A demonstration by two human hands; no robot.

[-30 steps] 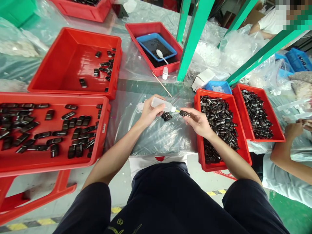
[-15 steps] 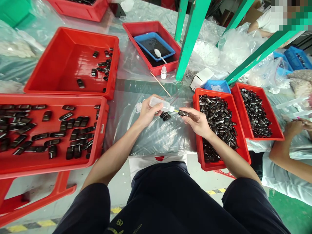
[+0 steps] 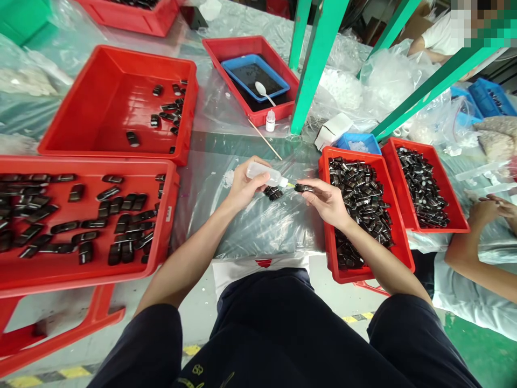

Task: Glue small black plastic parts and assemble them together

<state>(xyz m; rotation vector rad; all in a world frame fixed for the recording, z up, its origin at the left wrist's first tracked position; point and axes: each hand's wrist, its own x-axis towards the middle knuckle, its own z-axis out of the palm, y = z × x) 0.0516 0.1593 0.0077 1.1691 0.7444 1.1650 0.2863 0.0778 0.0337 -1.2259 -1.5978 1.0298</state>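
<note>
My left hand is closed round a translucent squeeze bottle, tipped on its side with its white cap and thin yellowish nozzle facing right. Between the fingertips of my right hand is a small glossy black part, held close to the nozzle tip; whether they touch I cannot tell. Below the bottle, several similar black parts lie on the plastic-covered table. White residue shows on the sheet beside my left hand.
Red bins with black parts stand left, upper left and right. A wooden stick and small white bottle lie ahead, near a green post. A co-worker's arm is at far right.
The black part in my right hand has turned slightly, showing a narrower side. Both hands keep almost the same place and hold the same things.
</note>
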